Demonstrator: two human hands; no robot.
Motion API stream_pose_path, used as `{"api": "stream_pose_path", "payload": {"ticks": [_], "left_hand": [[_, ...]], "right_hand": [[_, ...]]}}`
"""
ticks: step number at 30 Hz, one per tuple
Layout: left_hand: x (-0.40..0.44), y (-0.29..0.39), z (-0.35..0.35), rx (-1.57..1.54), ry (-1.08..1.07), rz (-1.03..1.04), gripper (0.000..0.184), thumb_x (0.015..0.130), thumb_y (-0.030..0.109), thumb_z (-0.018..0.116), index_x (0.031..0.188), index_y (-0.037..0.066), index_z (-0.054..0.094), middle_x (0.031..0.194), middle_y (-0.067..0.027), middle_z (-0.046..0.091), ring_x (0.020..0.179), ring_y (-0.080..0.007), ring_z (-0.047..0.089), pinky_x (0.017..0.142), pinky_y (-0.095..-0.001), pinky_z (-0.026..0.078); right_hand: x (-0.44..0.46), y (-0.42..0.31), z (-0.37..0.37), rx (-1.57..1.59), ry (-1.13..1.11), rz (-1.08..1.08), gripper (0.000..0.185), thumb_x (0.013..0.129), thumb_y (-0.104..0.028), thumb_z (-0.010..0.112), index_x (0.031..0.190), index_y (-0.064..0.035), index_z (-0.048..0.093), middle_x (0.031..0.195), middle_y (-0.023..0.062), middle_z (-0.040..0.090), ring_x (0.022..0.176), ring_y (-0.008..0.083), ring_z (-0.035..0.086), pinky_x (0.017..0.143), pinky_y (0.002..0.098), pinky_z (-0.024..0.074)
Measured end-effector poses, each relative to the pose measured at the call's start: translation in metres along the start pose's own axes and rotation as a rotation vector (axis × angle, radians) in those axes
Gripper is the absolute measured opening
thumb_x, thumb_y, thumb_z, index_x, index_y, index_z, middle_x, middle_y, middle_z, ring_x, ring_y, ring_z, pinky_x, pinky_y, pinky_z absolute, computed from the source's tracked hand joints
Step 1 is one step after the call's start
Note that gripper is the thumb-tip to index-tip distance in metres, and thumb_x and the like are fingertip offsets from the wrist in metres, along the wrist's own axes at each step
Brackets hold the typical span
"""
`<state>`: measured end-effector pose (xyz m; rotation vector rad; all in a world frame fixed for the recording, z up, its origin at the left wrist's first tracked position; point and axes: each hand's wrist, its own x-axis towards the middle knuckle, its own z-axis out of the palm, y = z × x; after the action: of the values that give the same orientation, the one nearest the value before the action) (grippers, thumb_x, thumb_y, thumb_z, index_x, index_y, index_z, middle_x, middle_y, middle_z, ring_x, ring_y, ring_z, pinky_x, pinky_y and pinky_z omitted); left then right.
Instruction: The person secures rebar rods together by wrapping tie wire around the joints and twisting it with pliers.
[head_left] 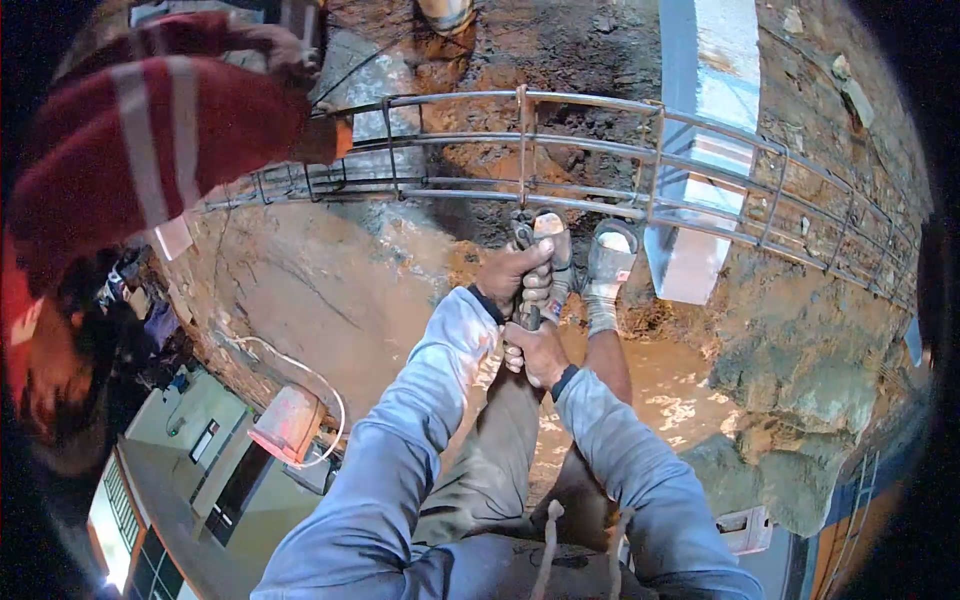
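Both my hands are closed one above the other in front of my legs. The fingers of my left hand (518, 280) wrap round the upper part of a dark hand tool (523, 232), whose head touches or nearly touches the lowest bar of a long steel rebar cage (590, 205). Nearer my body, my right hand (538, 352) grips the lower end of the same tool. The cage runs across the view from left to right, its bars tied by upright stirrups. My sandalled feet show just behind the tool, on wet mud.
At the left a co-worker in a red sleeve (160, 130) with pale stripes reaches to the cage. A muddy bucket (288, 424) with a handle lies at lower left. A white beam (706, 150) passes under the cage. Rough, muddy ground (800, 370) rises at the right.
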<state>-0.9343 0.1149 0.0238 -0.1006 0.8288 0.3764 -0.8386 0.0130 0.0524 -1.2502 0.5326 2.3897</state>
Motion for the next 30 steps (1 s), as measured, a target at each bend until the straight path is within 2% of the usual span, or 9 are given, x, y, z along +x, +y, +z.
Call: {"api": "stream_pose_path", "payload": {"ticks": [4,10,12,16,17,20,21,24,30], "left_hand": [[0.005,-0.008,0.020,0.076,0.430,0.027,0.022,0.086,0.029,0.064,0.078,0.012,0.052,0.057,0.0050,0.040,0.043,-0.0050,0.036,0.038,-0.0197,0.029],[0.010,-0.043,0.052,0.510,0.631,0.161,0.028,0.086,0.035,0.060,0.084,0.007,0.056,0.061,-0.0013,0.055,0.050,-0.0111,0.054,0.044,-0.0259,0.045],[-0.002,-0.059,0.060,0.869,0.926,0.512,0.033,0.088,0.036,0.056,0.088,0.004,0.056,0.063,-0.0053,0.058,0.051,-0.0151,0.057,0.048,-0.0288,0.047],[-0.034,-0.076,0.068,1.284,1.099,0.565,0.043,0.093,0.042,0.043,0.099,0.001,0.054,0.072,-0.0154,0.062,0.067,-0.0266,0.064,0.065,-0.0383,0.049],[-0.048,-0.070,0.085,1.022,0.966,0.315,0.049,0.094,0.044,0.035,0.101,0.000,0.055,0.085,-0.0245,0.062,0.085,-0.0374,0.061,0.076,-0.0462,0.045],[-0.069,-0.071,0.095,1.212,1.002,0.424,0.053,0.091,0.050,0.034,0.111,0.005,0.055,0.084,-0.0305,0.060,0.080,-0.0469,0.057,0.070,-0.0523,0.044],[-0.075,-0.067,0.093,1.310,0.918,0.309,0.053,0.095,0.046,0.027,0.107,0.003,0.057,0.094,-0.0250,0.062,0.093,-0.0437,0.056,0.082,-0.0495,0.041],[-0.097,-0.059,0.105,1.241,0.901,0.143,0.052,0.095,0.045,0.027,0.110,0.005,0.057,0.093,-0.0245,0.062,0.092,-0.0447,0.056,0.082,-0.0496,0.041],[-0.156,-0.050,0.122,0.767,0.890,0.221,0.051,0.093,0.045,0.041,0.078,0.004,0.067,0.065,-0.0122,0.061,0.067,-0.0264,0.060,0.065,-0.0343,0.045]], "right_hand": [[0.001,-0.005,-0.028,0.316,-0.423,0.327,0.017,0.083,-0.017,0.061,0.071,-0.0095,0.053,0.054,-0.0021,0.041,0.043,0.0120,0.039,0.042,0.0273,0.0335],[-0.019,0.018,-0.067,-0.235,-0.012,-0.226,0.018,0.082,-0.022,0.061,0.080,-0.0039,0.062,0.068,0.0083,0.061,0.062,0.0215,0.059,0.060,0.0374,0.0470],[-0.057,-0.004,-0.044,-0.968,0.199,-0.310,0.021,0.078,-0.020,0.059,0.085,-0.0013,0.062,0.075,0.0157,0.064,0.071,0.0283,0.062,0.066,0.0400,0.0467],[-0.102,0.014,-0.008,-1.129,0.406,-0.448,0.028,0.076,-0.018,0.057,0.096,0.0017,0.058,0.084,0.0237,0.062,0.081,0.0376,0.061,0.073,0.0418,0.0468],[-0.108,0.024,-0.012,-1.143,0.389,-0.461,0.028,0.076,-0.018,0.057,0.096,0.0017,0.058,0.084,0.0237,0.062,0.081,0.0376,0.061,0.073,0.0418,0.0468],[-0.121,0.029,-0.007,-0.985,0.306,-0.396,0.034,0.077,-0.020,0.058,0.103,0.0024,0.056,0.088,0.0246,0.062,0.086,0.0359,0.062,0.075,0.0409,0.0466],[-0.137,0.019,0.002,-0.988,0.290,-0.344,0.036,0.079,-0.022,0.059,0.105,0.0021,0.056,0.088,0.0191,0.062,0.084,0.0307,0.061,0.076,0.0389,0.0459],[-0.173,-0.007,0.028,-0.959,0.291,-0.302,0.041,0.079,-0.024,0.060,0.110,0.0029,0.055,0.090,0.0146,0.063,0.085,0.0259,0.059,0.080,0.0351,0.0446],[-0.109,0.008,-0.047,-0.939,0.380,-0.571,0.038,0.080,-0.014,0.059,0.114,0.0018,0.053,0.093,0.0129,0.063,0.085,0.0229,0.059,0.077,0.0356,0.0458]]}}
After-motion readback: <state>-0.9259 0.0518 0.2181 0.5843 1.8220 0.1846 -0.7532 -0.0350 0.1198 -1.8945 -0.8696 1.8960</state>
